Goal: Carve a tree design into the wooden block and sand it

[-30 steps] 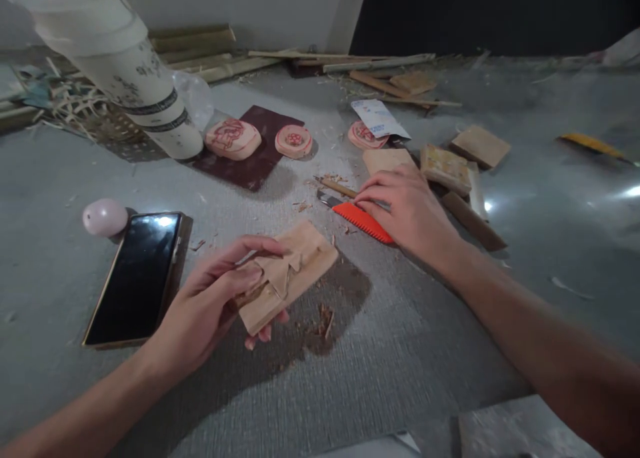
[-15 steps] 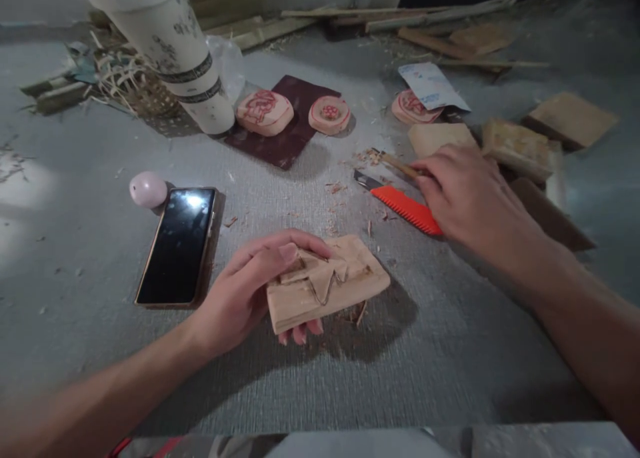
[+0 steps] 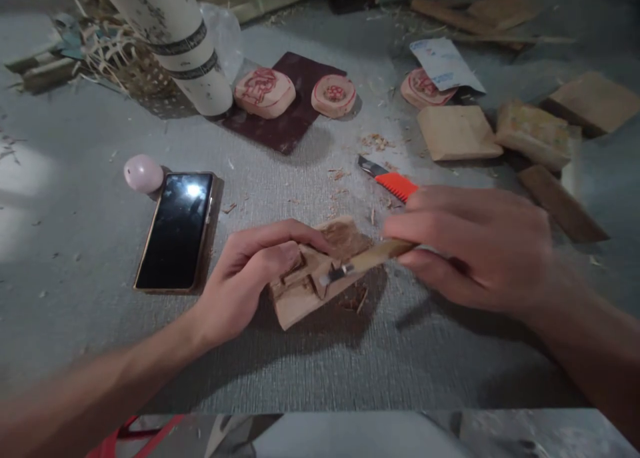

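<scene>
My left hand (image 3: 250, 275) grips a partly carved block of pale wood (image 3: 320, 271) and holds it tilted just above the grey table (image 3: 75, 258). My right hand (image 3: 475, 245) is closed around a wooden-handled carving tool (image 3: 367, 259), whose metal tip rests on the carved face of the block. Behind my right hand lies a knife with an orange ribbed handle (image 3: 393, 181), its blade pointing left.
A black phone (image 3: 176, 230) and a pink egg-shaped object (image 3: 143, 174) lie at the left. Behind stand a tall white cup (image 3: 175, 38), dark sandpaper (image 3: 287, 105) with two red-marked wooden stamps, several wood blocks (image 3: 457, 133) at right, and shavings.
My right hand left the orange-handled knife, took up the wooden-handled tool and brought it to the block. The view shifted downward and the block tilted.
</scene>
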Demonstrator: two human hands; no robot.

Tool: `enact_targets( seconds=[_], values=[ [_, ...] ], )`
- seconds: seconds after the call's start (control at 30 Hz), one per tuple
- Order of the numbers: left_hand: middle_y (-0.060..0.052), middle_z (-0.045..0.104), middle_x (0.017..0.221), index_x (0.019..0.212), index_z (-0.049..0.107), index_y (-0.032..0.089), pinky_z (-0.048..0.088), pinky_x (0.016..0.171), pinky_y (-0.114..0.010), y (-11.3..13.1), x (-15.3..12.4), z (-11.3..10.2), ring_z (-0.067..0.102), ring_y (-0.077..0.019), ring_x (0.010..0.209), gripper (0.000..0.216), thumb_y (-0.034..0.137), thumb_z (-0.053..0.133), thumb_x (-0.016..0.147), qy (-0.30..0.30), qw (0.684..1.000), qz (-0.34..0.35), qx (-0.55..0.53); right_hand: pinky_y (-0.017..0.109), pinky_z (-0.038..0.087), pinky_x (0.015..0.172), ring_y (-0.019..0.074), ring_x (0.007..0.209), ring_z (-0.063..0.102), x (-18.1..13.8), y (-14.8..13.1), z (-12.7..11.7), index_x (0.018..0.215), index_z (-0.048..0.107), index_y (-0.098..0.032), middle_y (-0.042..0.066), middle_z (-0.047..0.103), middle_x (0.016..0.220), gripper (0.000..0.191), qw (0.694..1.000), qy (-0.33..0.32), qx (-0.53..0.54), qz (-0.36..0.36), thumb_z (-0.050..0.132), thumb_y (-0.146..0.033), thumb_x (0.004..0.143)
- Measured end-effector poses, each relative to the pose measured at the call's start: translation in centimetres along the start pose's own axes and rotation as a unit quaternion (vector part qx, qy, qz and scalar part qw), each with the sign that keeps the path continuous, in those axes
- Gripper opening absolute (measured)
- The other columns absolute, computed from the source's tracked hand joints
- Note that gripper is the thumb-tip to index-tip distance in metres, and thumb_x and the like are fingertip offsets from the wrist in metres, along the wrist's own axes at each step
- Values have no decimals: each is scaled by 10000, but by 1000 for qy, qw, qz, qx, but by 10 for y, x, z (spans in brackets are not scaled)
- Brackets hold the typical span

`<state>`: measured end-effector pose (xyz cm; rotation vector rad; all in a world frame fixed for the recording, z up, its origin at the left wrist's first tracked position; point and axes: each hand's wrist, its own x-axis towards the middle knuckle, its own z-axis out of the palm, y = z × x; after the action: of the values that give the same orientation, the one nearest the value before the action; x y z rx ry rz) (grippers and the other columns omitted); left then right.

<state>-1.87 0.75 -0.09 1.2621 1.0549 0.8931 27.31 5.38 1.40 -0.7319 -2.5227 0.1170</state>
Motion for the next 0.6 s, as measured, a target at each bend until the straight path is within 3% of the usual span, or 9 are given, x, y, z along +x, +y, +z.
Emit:
enact_targets(
  seconds=[0.17, 0.6],
  values=[
    [-26, 876, 1017, 995, 896, 272, 499, 804, -357, 2, -3, 4, 734, -257, 907, 269, 287, 631, 1035, 47, 999, 7, 14, 373, 403, 615, 180, 694, 612, 10, -13, -3, 878, 718, -241, 20, 703, 799, 391, 998, -34, -18, -46, 523, -392, 1181],
    [7, 853, 918, 907, 901, 306, 500, 800, -362, 5, -2, 7, 698, -231, 825, 285, 226, 636, 975, 79, 995, 2, 57, 393, 368, 582, 160, 640, 568, 7, -23, -7, 842, 749, -239, 11, 726, 801, 352, 997, -51, -48, -17, 608, -339, 1149]
  ],
)
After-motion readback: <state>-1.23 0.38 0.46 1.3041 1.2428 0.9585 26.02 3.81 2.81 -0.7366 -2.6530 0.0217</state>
